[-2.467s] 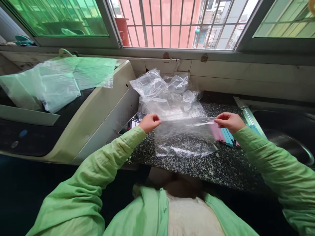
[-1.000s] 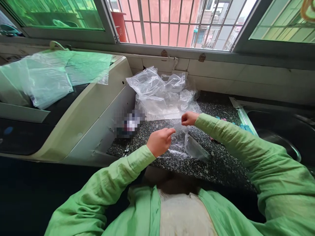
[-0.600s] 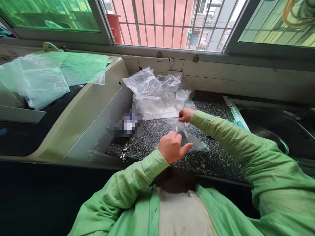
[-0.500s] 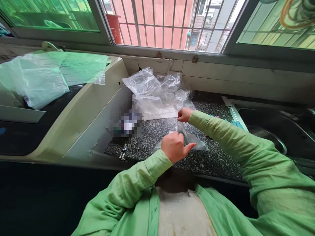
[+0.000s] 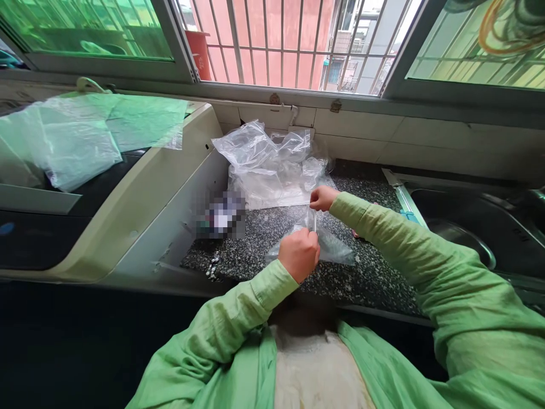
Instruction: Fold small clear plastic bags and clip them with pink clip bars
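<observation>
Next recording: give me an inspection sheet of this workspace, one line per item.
Surface: speckled dark granite counter, below a window.
Job's things: one clear plastic bag, held gathered and partly resting on the counter.
Clutter: heap of crumpled clear bags by the wall; flat bags on the cream appliance to the left; pink and blue strips mostly hidden behind the right sleeve.
Grippers: left hand closed on the bag's near end; right hand pinching its far end.
Cables: nothing seen.
Surroundings: barred window; metal sink to the right.
</observation>
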A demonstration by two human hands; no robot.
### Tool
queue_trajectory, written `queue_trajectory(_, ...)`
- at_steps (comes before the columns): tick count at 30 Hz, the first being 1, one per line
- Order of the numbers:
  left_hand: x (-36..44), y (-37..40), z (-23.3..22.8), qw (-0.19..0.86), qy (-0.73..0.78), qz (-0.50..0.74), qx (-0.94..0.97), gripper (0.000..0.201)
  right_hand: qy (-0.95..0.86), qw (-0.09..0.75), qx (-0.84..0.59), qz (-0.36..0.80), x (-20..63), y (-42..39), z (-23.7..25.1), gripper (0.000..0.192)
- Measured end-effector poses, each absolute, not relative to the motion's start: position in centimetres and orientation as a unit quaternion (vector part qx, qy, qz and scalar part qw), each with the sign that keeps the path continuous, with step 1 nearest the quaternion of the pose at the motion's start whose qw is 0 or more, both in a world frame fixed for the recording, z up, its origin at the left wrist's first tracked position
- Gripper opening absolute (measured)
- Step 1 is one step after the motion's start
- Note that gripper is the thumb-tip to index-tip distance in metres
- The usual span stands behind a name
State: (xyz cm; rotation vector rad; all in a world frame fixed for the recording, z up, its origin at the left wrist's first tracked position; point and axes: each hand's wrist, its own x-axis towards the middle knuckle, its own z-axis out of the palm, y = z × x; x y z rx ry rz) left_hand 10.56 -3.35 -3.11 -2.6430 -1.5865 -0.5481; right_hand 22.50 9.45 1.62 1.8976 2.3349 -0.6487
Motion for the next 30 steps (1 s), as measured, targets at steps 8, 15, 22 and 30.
queue_trajectory(8,6.5,-3.8,-1.5,0.053,-0.451,-0.231,-0.86,0.023,0.752,-0.015,0.606,-0.257,24.6,7.3,3.7,0.015)
queue_trajectory(15,3.3,-3.8,2.4,-0.144,-0.354,-0.333,-0.862,0.016,0.763,-0.06,0.55,-0.334,26.7,3.5,6.8,0.024)
queue_trajectory(22,1.6,-1.0,4.7,-0.447,-0.328,-0.35,-0.755,0.015,0.737,-0.139,0.491,-0.443,27.3,1.7,8.9,0.026)
queue_trajectory(30,1.3,3.7,0.9,-0.504,-0.409,-0.332,-0.685,0.015,0.656,-0.283,0.481,-0.508,28.5,5.4,1.8,0.038)
